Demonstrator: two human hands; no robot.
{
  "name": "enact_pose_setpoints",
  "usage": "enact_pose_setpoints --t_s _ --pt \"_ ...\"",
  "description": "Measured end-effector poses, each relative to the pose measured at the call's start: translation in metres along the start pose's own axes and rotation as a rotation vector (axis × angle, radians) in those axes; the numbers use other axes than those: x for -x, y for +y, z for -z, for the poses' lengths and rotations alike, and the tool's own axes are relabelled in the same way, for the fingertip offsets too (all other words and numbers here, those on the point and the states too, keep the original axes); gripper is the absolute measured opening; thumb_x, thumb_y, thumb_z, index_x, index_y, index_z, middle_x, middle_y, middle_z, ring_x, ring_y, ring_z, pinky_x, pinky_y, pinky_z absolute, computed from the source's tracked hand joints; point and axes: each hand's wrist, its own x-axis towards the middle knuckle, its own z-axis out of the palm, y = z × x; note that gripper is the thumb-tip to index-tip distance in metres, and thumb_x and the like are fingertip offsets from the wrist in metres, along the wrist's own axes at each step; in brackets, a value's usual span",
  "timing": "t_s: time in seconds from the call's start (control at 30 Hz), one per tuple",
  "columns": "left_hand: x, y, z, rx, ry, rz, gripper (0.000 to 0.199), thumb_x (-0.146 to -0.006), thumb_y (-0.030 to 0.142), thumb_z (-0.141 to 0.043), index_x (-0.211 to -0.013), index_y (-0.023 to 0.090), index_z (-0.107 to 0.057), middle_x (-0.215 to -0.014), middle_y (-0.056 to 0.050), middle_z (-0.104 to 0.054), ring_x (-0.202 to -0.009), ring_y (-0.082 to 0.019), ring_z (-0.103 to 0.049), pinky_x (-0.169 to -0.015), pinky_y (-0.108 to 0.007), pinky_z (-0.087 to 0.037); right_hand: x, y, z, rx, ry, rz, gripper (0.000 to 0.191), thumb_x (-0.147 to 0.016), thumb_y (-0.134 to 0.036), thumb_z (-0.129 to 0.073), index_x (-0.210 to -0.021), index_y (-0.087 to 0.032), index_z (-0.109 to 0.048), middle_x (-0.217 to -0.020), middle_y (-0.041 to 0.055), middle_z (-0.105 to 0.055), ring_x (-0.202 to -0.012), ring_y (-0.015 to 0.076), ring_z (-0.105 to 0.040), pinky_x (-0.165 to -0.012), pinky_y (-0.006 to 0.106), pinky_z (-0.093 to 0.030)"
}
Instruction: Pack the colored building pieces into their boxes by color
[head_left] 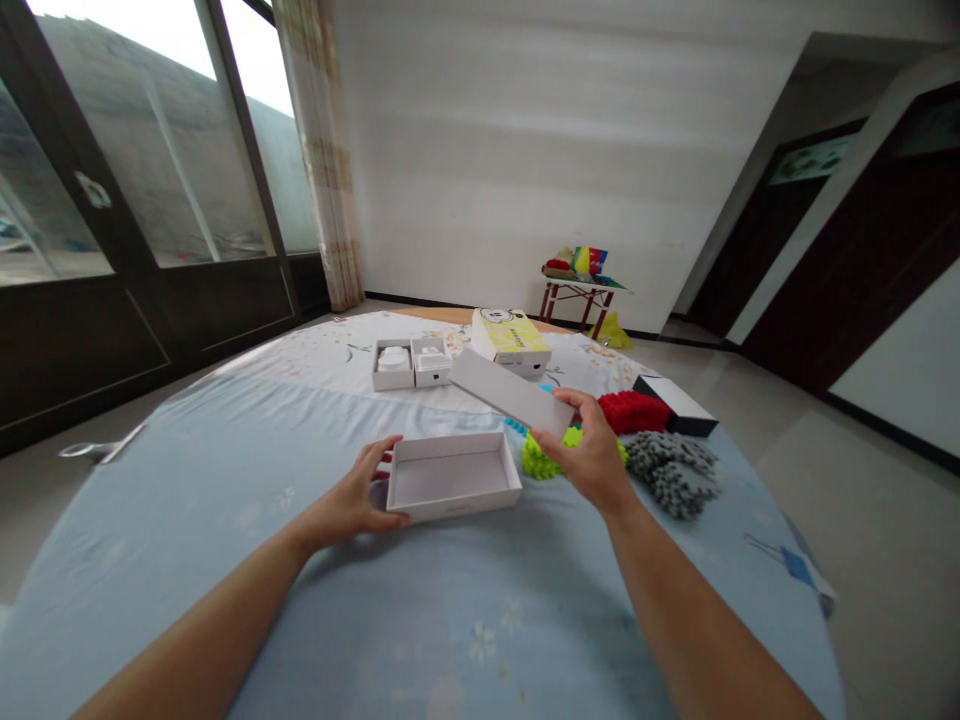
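An open white cardboard box tray (454, 508) lies on the table, its inside bare. My left hand (352, 500) grips its left end, thumb along the near side and fingers at the far corner. My right hand (589, 450) pinches the right end of a flat, light-grey rectangular panel (510, 390), held tilted above and beyond the tray; whether it is a lid or an insert I cannot tell. Behind the right hand lie a bright yellow-green chenille cloth (536, 462), a red chenille piece (634, 410) and a grey chenille piece (671, 470).
Two small white boxes (394, 375) with white items inside stand farther back on the blue tablecloth (375, 620). A yellow and white carton (514, 340) is beside them. To the right are a black and white box (679, 405) and a blue tag (796, 567).
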Motion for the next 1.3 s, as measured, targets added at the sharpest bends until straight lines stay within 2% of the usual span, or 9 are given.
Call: enact_pose_setpoints --t_s 0.17,0.4,0.57,0.73,0.9,1.0,1.13,1.3 --pt "0.004 0.015 0.0 -0.058 -0.066 -0.077 0.092 -0.058 0.028 -0.069 -0.134 0.028 -0.017 -0.131 -0.008 -0.03 -0.12 -0.026 -0.036 -0.099 -0.045 -0.035 -0.015 0.001 -0.02 -0.041 -0.079 0.09 0.046 -0.069 -0.027 -0.064 -0.11 -0.019 -0.045 -0.112 0.0082 -0.052 -0.105 0.0204 -0.048 -0.087 0.035 -0.04" --pt "0.009 0.019 0.003 -0.13 -0.041 -0.16 0.095 -0.059 0.026 -0.068 -0.136 0.03 -0.014 -0.137 -0.009 -0.025 -0.12 -0.027 -0.037 -0.098 -0.046 -0.036 -0.028 -0.004 -0.044 -0.078 -0.175 0.151 0.046 -0.07 -0.026 -0.063 -0.111 -0.019 -0.045 -0.113 0.0084 -0.052 -0.107 0.0196 -0.047 -0.091 0.035 -0.038" --pt "0.011 0.016 0.002 -0.106 -0.082 -0.124 0.096 -0.057 0.027 -0.07 -0.136 0.03 -0.015 -0.134 -0.008 -0.031 -0.118 -0.027 -0.04 -0.098 -0.044 -0.038 -0.034 -0.006 -0.057 -0.051 -0.239 -0.01 0.048 -0.068 -0.037 -0.064 -0.109 -0.018 -0.05 -0.105 0.0073 -0.058 -0.092 0.0182 -0.053 -0.078 0.03 -0.043" --pt "0.01 0.017 -0.001 -0.073 -0.14 -0.111 0.095 -0.057 0.026 -0.07 -0.135 0.03 -0.016 -0.133 -0.007 -0.034 -0.119 -0.026 -0.04 -0.1 -0.043 -0.035 -0.046 -0.009 -0.078 0.004 -0.338 -0.19 0.045 -0.069 -0.05 -0.058 -0.098 -0.016 -0.059 -0.076 0.0024 -0.061 -0.069 0.0138 -0.055 -0.066 0.026 -0.042" --pt "0.012 0.021 -0.003 -0.061 -0.17 -0.052 0.093 -0.057 0.026 -0.069 -0.134 0.03 -0.018 -0.133 -0.008 -0.035 -0.117 -0.027 -0.042 -0.098 -0.044 -0.036 -0.053 -0.003 -0.104 0.015 -0.447 -0.291 0.044 -0.07 -0.054 -0.056 -0.089 -0.015 -0.062 -0.081 0.0037 -0.063 -0.077 0.016 -0.058 -0.067 0.025 -0.042" --pt "0.012 0.022 -0.003 -0.063 -0.179 -0.013 0.092 -0.057 0.029 -0.069 -0.134 0.028 -0.018 -0.133 -0.009 -0.035 -0.115 -0.027 -0.044 -0.096 -0.043 -0.038 -0.052 0.005 -0.114 0.038 -0.51 -0.332 0.043 -0.073 -0.05 -0.055 -0.093 -0.014 -0.061 -0.092 0.0075 -0.064 -0.087 0.0192 -0.059 -0.075 0.027 -0.043" --pt "0.012 0.021 -0.003 -0.085 -0.19 0.012 0.095 -0.056 0.032 -0.07 -0.134 0.028 -0.017 -0.133 -0.01 -0.036 -0.112 -0.026 -0.048 -0.095 -0.041 -0.039 -0.048 0.012 -0.112 0.048 -0.508 -0.307 0.042 -0.073 -0.039 -0.058 -0.107 -0.013 -0.057 -0.11 0.0114 -0.06 -0.095 0.0201 -0.058 -0.082 0.029 -0.043" --pt "0.01 0.013 -0.004 -0.12 -0.181 -0.01 0.095 -0.056 0.032 -0.07 -0.135 0.029 -0.017 -0.132 -0.009 -0.039 -0.113 -0.028 -0.047 -0.095 -0.043 -0.038 -0.037 0.013 -0.089 -0.022 -0.447 -0.186 0.035 -0.076 -0.032 -0.056 -0.104 -0.012 -0.057 -0.107 0.0113 -0.06 -0.088 0.0181 -0.06 -0.078 0.029 -0.046"
